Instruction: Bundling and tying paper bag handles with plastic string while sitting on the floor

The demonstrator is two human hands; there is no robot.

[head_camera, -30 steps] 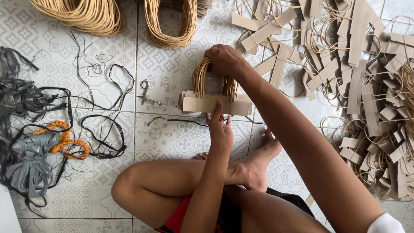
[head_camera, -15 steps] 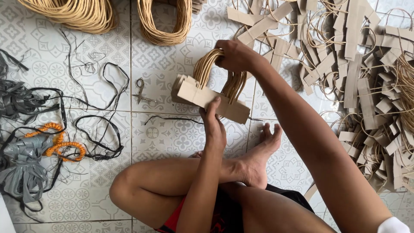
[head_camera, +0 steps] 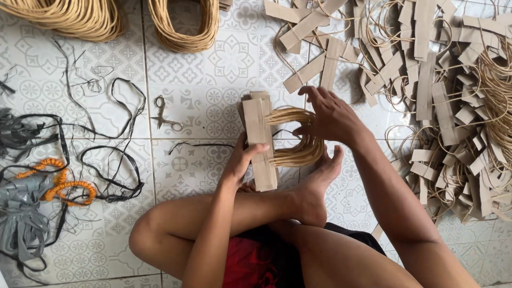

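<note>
Since half a second ago we see the stack of cardboard strips (head_camera: 261,140) turned from a slanted, nearly level lie to standing on end, lengthwise up the view, with its tan cord handle loops (head_camera: 296,137) now pointing toward the right side. Left hand (head_camera: 241,161) is clamped on the stack's lower half, thumb across the front strip, fingers behind it. Right hand (head_camera: 330,116) has come off the top of the loops and now sits on their far ends, fingers spread and lying over the cords; we cannot tell whether it grips or just presses them. Stack hangs just above the tiled floor (head_camera: 208,101), right in front of our bare foot (head_camera: 316,186), loops touching the toes. Small scissors (head_camera: 162,113) lie on the tile left of the stack, well apart. Black straps (head_camera: 114,154) and an orange cord (head_camera: 64,186) are farther left. Big pile of loose cardboard-and-cord handles (head_camera: 442,90) fills the right side. Two coils of tan cord (head_camera: 184,26) sit at the top edge.
</note>
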